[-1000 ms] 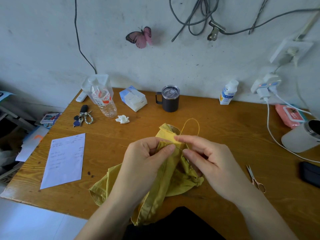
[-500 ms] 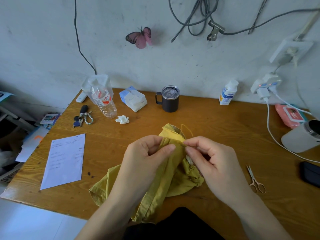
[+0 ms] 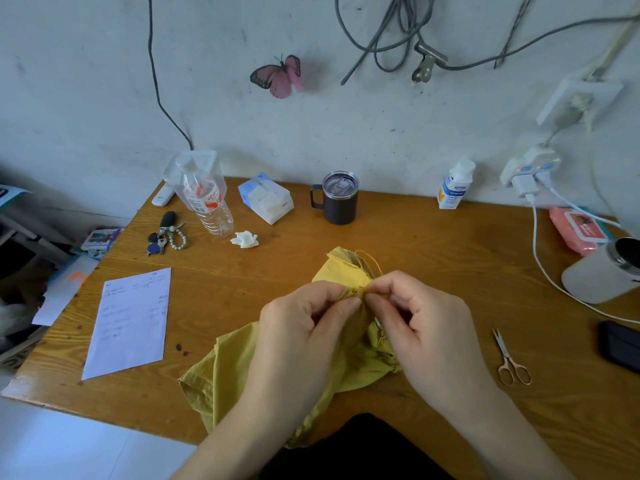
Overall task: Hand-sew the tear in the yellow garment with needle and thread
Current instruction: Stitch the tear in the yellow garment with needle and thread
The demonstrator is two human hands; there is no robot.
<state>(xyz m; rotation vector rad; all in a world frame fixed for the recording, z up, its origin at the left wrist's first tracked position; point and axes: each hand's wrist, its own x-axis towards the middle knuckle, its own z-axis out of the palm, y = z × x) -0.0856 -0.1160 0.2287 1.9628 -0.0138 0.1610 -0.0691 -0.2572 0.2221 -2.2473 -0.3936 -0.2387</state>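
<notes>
My left hand [image 3: 304, 337] pinches a bunched fold of the yellow garment [image 3: 228, 368] between thumb and forefinger, the other fingers curled under the cloth. My right hand [image 3: 426, 327] meets it from the right: its thumb and forefinger are pinched together on the same gathered spot, touching my left fingertips, the remaining 3 fingers curled loosely. I cannot tell whether a needle sits in that pinch; it is too small to make out. A thin loop of yellow thread [image 3: 372, 259] rises from the pinched point on the far side, beside a raised corner of the cloth.

The garment lies crumpled on the near middle of the wooden table [image 3: 415, 237], its lower part hanging over the near edge towards my lap.

To the right of my right hand, apart from it, lie small scissors [image 3: 512, 358], closed, and further right a dark phone [image 3: 621, 344]. A sheet of paper [image 3: 133, 320] lies to the left. Further back stand a dark mug [image 3: 337, 202] with a lid, a tissue pack [image 3: 265, 200], a water bottle [image 3: 207, 202] and keys [image 3: 164, 235], with a crumpled tissue [image 3: 245, 239] near the bottle. A pink butterfly [image 3: 278, 76] is on the wall.
</notes>
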